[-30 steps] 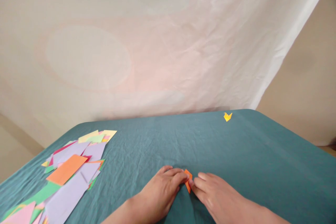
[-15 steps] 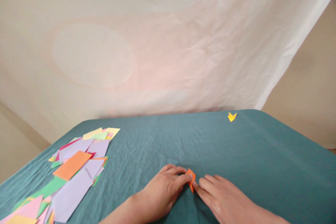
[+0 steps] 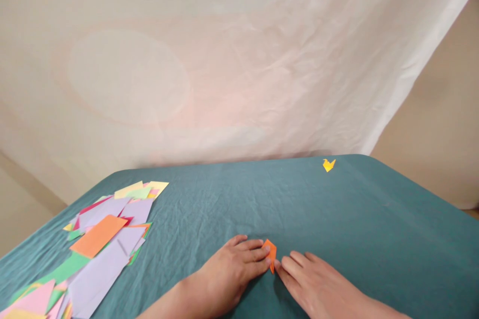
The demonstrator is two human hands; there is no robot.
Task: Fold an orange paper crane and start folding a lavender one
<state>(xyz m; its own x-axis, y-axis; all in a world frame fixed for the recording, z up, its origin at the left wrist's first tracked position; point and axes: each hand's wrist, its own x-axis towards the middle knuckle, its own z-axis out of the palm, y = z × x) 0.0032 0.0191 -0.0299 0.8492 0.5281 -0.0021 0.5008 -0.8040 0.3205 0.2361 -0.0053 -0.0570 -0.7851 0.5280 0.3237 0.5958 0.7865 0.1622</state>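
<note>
A small folded orange paper piece [image 3: 270, 251] lies on the teal tablecloth [image 3: 337, 219] near the front edge. My left hand [image 3: 234, 271] rests flat with its fingertips pressed on the left side of the piece. My right hand [image 3: 314, 284] lies just to the right, fingers together and stretched, their tips touching the lower edge of the piece. Most of the orange paper shows between the two hands.
A loose heap of coloured paper sheets [image 3: 97, 244], lilac, orange, green, pink and yellow, covers the table's left part. A small folded yellow paper figure [image 3: 329, 164] stands near the far right edge. A pale cloth backdrop [image 3: 224, 60] hangs behind the table.
The right hand's fingertips have slid slightly down and away from the orange piece's top. The left hand stays pressed on it. The view has shifted a little.
</note>
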